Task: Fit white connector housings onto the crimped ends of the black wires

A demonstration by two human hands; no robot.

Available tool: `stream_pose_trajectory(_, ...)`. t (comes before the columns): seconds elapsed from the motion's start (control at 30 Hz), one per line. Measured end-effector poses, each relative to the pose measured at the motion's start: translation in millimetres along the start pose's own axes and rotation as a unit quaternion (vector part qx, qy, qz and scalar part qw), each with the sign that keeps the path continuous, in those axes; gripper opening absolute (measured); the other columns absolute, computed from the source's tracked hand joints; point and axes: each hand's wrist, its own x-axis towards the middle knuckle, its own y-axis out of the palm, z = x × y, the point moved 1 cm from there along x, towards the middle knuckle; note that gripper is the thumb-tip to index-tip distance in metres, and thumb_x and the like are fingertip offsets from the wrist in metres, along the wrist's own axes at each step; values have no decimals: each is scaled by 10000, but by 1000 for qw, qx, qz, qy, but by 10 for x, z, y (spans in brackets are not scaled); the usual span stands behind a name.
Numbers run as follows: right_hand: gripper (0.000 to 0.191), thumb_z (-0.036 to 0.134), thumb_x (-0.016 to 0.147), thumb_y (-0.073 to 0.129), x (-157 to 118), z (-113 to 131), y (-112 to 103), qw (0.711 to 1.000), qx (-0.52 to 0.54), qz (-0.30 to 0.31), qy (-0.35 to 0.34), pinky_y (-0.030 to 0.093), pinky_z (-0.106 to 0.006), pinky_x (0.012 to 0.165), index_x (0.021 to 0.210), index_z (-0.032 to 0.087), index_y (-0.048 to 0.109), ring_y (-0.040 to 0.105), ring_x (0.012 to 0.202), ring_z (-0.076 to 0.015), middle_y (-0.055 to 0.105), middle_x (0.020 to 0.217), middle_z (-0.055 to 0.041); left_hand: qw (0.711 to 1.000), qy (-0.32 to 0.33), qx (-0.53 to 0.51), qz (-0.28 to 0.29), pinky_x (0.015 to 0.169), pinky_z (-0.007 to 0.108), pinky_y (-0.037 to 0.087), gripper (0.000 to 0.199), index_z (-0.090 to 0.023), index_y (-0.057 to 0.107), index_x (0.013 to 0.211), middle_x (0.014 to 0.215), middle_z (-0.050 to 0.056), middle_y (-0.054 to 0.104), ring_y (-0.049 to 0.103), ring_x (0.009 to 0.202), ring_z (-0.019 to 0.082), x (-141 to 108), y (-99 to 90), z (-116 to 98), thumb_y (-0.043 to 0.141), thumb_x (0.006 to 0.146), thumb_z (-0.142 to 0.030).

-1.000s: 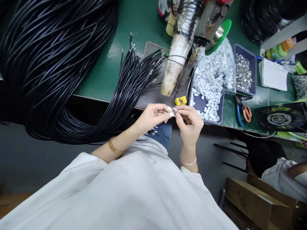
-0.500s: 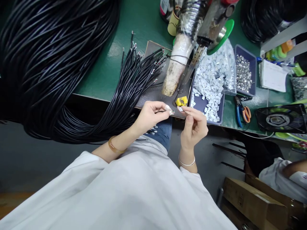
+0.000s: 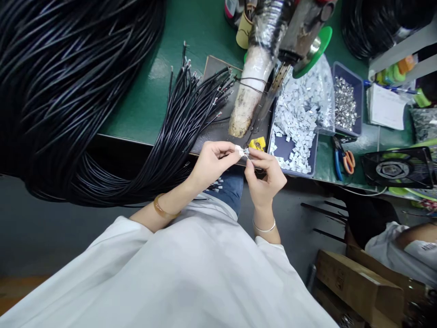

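Observation:
My left hand [image 3: 215, 164] is closed in a pinch on the stripped end of a black cable, just above the table's front edge. A white wrap covers one of its fingertips. My right hand [image 3: 268, 175] pinches a small white connector [image 3: 246, 151] between thumb and fingers. Both sets of fingertips meet, with the connector at the cable's thin wires. Whether the wires are inside it is too small to tell. Just beyond the fingers lies a yellow block [image 3: 257, 144]. To the right, a blue-grey tray [image 3: 285, 148] holds many loose white connectors.
Black cables [image 3: 184, 114] with stripped ends lie at left, beside a large coil [image 3: 85, 68]. A plastic-wrapped tube [image 3: 252, 75] slants over the bench. At right are a tray [image 3: 358, 102] of metal parts, pliers [image 3: 343, 159] and a fan [image 3: 398, 169]. Another person's sleeve [image 3: 421, 250] shows lower right.
My right hand has moved left, bringing the connector up against the cable end in my left hand. The left hand keeps its pinch and has hardly moved.

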Motion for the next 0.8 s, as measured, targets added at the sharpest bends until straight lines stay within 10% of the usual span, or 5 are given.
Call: stream_pose_trajectory(0.8,51,174,873,632,84,-20,1,997,18,28,76,626,-258,651,854,220,621,742,858,-140,755,1065,-31,994,6,99,-52,498,172,352,105,-101,710,661,545,-27,570,439,514,51,47,60,-77,682,664,-201)
